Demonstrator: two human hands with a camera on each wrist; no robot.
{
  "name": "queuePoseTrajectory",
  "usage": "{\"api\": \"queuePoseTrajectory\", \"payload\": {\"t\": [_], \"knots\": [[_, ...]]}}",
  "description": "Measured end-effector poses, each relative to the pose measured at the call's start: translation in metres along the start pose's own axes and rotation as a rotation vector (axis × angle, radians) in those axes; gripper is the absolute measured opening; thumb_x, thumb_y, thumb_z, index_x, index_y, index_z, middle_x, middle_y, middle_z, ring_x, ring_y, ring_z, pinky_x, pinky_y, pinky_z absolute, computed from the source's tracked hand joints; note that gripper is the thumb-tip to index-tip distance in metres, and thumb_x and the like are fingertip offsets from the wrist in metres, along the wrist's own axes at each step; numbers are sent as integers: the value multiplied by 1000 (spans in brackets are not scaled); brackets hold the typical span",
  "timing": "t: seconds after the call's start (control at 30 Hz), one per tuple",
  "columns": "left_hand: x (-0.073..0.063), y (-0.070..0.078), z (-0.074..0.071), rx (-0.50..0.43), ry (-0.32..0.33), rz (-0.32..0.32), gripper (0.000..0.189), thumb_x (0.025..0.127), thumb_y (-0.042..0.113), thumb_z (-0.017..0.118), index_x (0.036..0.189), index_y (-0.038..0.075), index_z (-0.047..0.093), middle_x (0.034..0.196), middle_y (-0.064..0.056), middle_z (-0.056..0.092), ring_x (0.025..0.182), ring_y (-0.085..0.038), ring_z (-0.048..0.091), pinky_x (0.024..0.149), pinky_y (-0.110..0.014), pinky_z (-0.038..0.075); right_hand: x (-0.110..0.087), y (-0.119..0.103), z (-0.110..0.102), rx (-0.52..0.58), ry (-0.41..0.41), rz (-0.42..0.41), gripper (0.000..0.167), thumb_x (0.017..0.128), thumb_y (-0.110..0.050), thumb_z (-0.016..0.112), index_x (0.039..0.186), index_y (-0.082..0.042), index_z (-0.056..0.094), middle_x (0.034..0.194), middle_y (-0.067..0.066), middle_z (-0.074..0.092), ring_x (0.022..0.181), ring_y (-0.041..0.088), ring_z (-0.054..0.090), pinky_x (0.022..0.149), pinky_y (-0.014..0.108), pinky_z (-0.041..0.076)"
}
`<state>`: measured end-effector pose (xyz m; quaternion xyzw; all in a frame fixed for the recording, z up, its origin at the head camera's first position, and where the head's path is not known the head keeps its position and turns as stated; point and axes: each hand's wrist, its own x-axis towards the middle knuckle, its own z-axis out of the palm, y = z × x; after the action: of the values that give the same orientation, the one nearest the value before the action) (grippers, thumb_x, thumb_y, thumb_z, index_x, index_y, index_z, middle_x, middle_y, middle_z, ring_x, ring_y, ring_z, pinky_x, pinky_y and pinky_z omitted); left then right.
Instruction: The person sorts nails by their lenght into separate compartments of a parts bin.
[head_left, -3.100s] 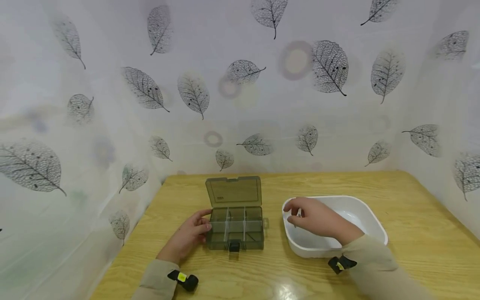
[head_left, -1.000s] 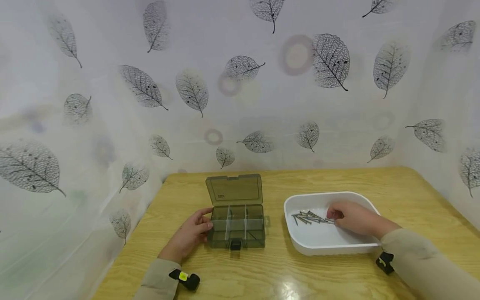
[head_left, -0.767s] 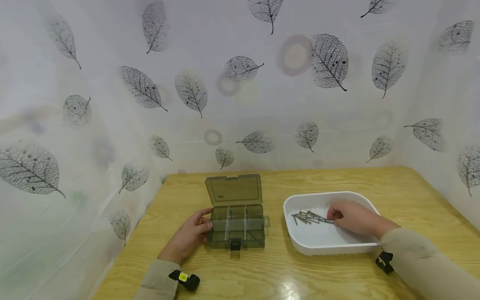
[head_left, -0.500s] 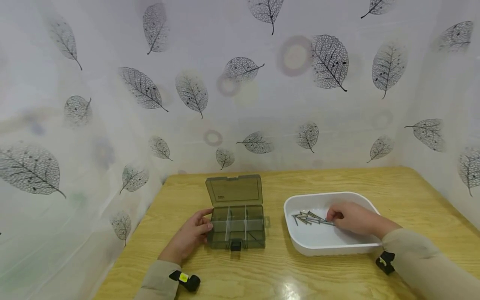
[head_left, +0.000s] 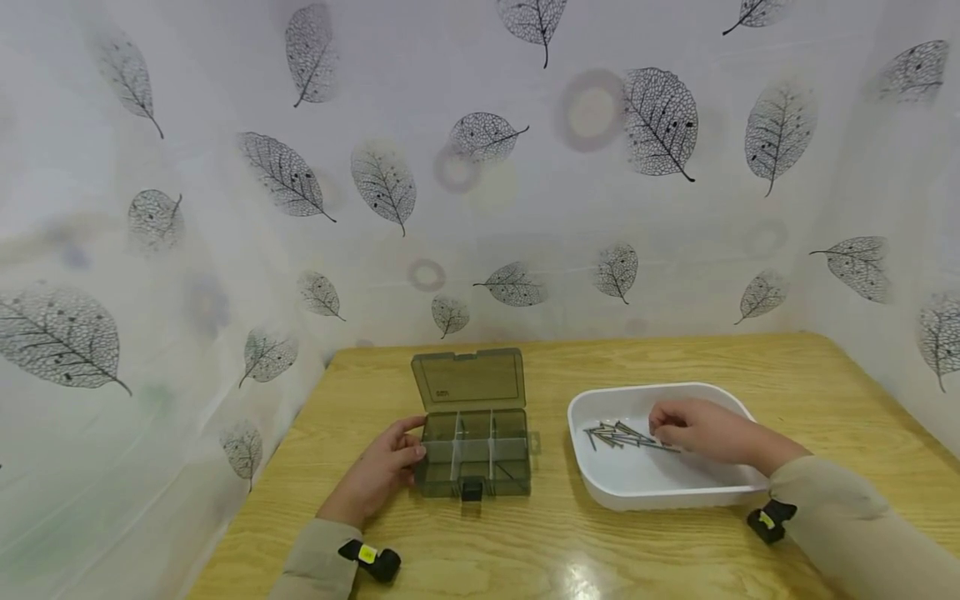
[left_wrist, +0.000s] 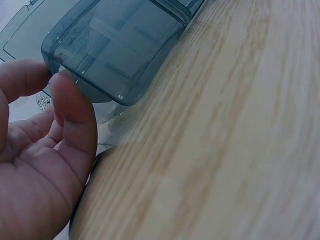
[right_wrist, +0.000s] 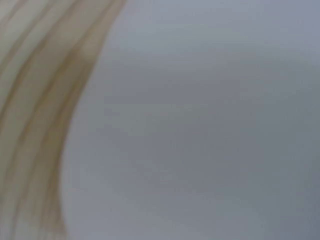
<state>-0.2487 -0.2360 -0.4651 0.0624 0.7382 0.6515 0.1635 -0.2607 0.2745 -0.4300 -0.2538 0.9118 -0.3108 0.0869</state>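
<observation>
My left hand [head_left: 378, 468] holds the left side of a smoky, see-through compartment box [head_left: 472, 450]. In the left wrist view, thumb and index finger [left_wrist: 72, 102] meet at the box corner [left_wrist: 55, 55]. Its lid [head_left: 471, 380] stands raised at the back. A thin dark piece [head_left: 512, 477] lies in the front right compartment. My right hand [head_left: 701, 427] is inside a white tray [head_left: 622, 500], fingers curled, above the right end of several long thin metal nails or screws [head_left: 618, 435]. I cannot tell whether its fingertips pinch one.
The wooden table [head_left: 525, 550] bears both containers, with a strip of bare wood between them. A leaf-patterned curtain [head_left: 480, 208] rises behind the table and along both sides. The right wrist view is mostly the blurred white tray wall [right_wrist: 190, 140].
My right hand went from the tray's left side to its right, by the loose metal pieces, and has just shifted slightly up and left. My left hand stays at the box.
</observation>
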Motion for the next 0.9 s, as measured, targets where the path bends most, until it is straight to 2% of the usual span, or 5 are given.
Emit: {"api": "queuePoseTrajectory", "payload": {"t": [0.3,0.57,0.8,0.9], "knots": [[0,1,0,8,8,-2,58,104,12,56,156,8,32,109,-10,47,90,-22,46,67,-33,48,2,-28,-2,119,0,-19,14,103,-23,61,103,-10,63,80,4,60,64,11,52,56,28,45],[2,-1,-1,12,8,7,58,104,12,57,156,7,32,110,-10,47,89,-21,46,67,-32,48,12,-58,9,161,23,-66,13,105,-26,58,107,-16,65,85,4,66,71,13,56,62,30,47],[2,-2,-1,21,12,15,59,104,11,58,156,5,31,110,-10,48,89,-21,47,66,-32,49,26,-87,19,156,45,-92,17,105,-26,58,110,-13,66,81,0,64,69,13,57,60,31,47],[2,-2,-1,27,8,16,59,104,11,57,156,5,31,110,-11,49,88,-22,47,66,-32,49,33,-97,25,158,58,-92,14,104,-26,58,109,-15,66,78,-1,63,65,13,55,58,31,47]]}}
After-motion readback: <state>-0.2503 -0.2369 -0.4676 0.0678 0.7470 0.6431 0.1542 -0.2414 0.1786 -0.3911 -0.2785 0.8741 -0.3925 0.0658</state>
